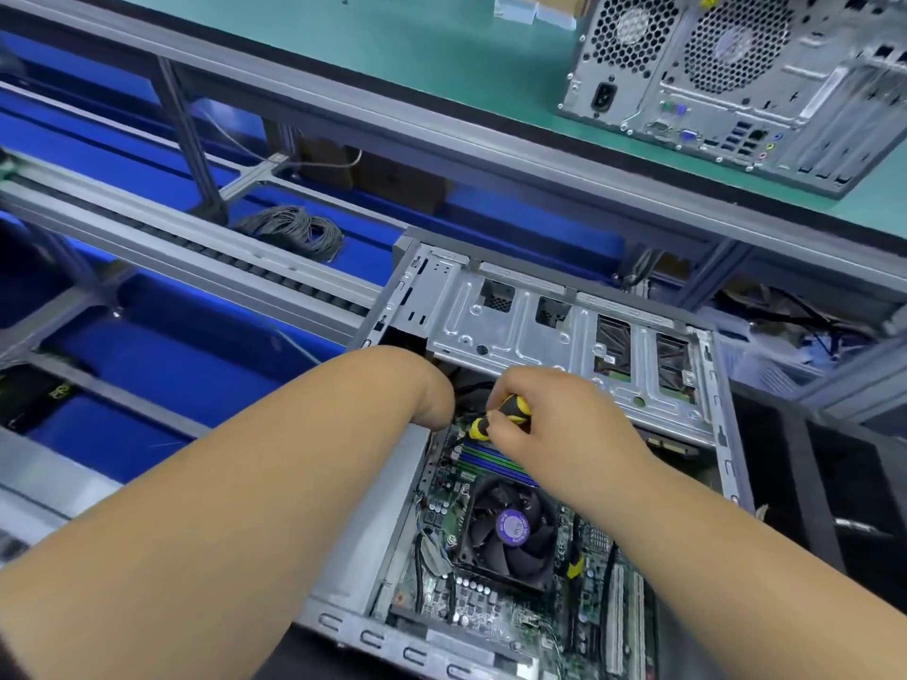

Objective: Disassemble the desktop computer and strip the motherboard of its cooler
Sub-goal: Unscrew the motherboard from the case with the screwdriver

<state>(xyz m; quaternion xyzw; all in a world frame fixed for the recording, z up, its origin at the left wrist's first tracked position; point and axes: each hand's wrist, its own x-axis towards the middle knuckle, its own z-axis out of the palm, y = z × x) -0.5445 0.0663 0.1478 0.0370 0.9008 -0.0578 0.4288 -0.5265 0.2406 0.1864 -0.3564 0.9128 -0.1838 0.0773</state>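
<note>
Now | PC case (579, 336) open | mobo (515, 611) w/ cooler fan (510, 527) still on

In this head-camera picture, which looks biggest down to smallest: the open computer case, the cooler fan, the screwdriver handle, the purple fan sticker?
1. Open computer case
2. Cooler fan
3. Screwdriver handle, partly hidden by the right hand, so unsure
4. Purple fan sticker

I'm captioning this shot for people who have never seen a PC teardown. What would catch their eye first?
Most striking is the right hand gripping a yellow-and-black screwdriver at the middle of the frame, inside the open computer case. Just below it sits the black cooler fan with a purple label, on the green motherboard. The left hand is hidden inside the case. A second, closed tower stands on the green bench at upper right.
</note>
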